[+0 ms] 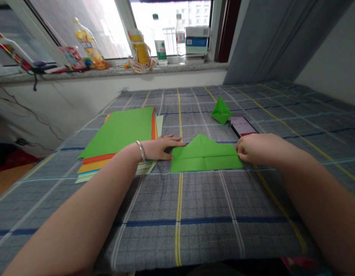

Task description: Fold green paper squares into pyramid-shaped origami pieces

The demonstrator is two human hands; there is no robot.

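A folded sheet of green paper (204, 156) lies on the checked cloth in front of me, with a pointed peak on its far side and a long band along its near side. My left hand (162, 147) rests at its left end, fingers stretched out and thumb near the paper's edge; a silver bangle circles the wrist. At the right end, my right hand (248, 148) has its fingers curled together in a pinch on the paper's edge. Beyond it sit a small green folded paper boat-like shape (221, 112) and a phone (243, 125) with its screen lit.
A stack of coloured paper (122, 126), green on top, lies left of my left hand. The checked cloth (206, 207) covers the surface. On the windowsill (108, 73) stand plastic bottles (159, 42), a yellow cup (141, 50) and boxes (197, 43).
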